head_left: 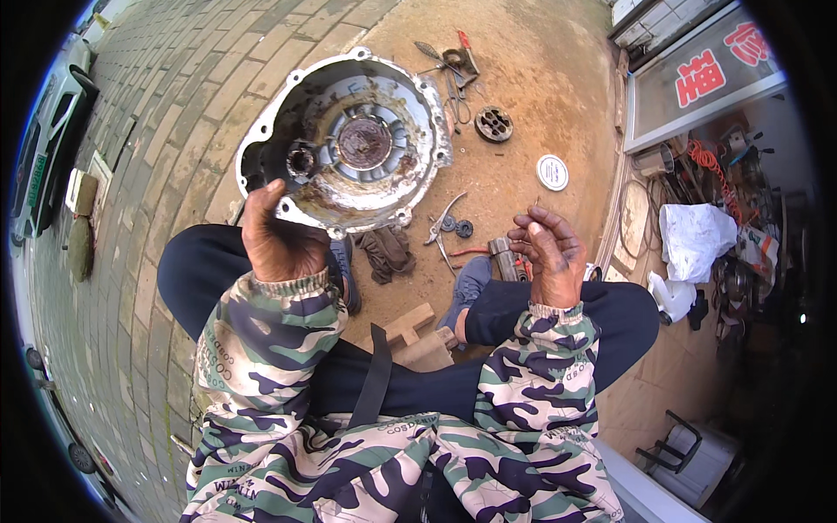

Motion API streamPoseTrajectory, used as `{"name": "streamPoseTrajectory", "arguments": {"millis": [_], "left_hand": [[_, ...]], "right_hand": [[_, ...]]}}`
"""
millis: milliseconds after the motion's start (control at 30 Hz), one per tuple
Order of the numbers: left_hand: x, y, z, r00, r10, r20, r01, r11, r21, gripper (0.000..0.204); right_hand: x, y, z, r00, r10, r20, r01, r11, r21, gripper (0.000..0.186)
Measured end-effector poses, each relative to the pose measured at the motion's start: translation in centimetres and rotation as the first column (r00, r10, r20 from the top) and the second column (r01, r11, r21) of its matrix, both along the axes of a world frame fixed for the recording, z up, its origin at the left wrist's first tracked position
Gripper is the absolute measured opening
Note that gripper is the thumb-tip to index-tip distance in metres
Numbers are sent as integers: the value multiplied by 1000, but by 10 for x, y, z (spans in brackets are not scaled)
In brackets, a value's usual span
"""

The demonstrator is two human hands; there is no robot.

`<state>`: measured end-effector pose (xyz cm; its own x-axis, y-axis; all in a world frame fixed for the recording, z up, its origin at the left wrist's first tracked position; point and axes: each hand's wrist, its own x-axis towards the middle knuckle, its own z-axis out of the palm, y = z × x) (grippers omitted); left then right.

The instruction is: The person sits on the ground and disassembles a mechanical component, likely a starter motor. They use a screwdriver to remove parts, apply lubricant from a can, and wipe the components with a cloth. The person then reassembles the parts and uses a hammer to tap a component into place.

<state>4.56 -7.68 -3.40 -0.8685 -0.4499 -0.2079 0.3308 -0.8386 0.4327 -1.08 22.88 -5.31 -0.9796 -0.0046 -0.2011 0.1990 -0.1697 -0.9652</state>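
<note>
My left hand [281, 240] grips the lower-left rim of a large cast metal housing [403, 179], thumb over its edge. The housing is tilted up with its hollow inside facing me; brownish grease smears its walls, and a round hub sits in the middle beside a smaller bore. Apart from it on the right, my right hand [553, 257] is raised with thumb and fingers pinched together. A thin sliver seems to stick up from those fingertips, too small to name. Beyond that hand a round white tin [552, 173] lies on the ground.
Between my feet lie a dark rag [384, 254], pliers [443, 221], small black rings [458, 227] and a wooden block [420, 338]. A round part with holes [493, 125] and several tools [460, 61] lie farther off. Cluttered shop doorway at right; parked car [52, 144] at left.
</note>
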Motion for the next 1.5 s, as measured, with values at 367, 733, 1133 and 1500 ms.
{"name": "streamPoseTrajectory", "arguments": {"millis": [367,733,1133,1500], "left_hand": [[-1,-1,-1,999,9,50,-8,1000,-3,35],[-2,-1,-2,989,13,149,-8,999,-38,38],[4,-16,6,988,65,142,-56,996,-67,36],[20,-34,29,991,-45,-123,45,999,-1,42]], "right_hand": [[-2,6,-8,987,-157,-20,157,987,-28,33],[-4,4,-8,988,-155,-11,155,988,-2,31],[-5,2,-9,987,-160,1,160,987,4,32],[-3,-9,-7,990,-142,5,142,989,-38,28]]}}
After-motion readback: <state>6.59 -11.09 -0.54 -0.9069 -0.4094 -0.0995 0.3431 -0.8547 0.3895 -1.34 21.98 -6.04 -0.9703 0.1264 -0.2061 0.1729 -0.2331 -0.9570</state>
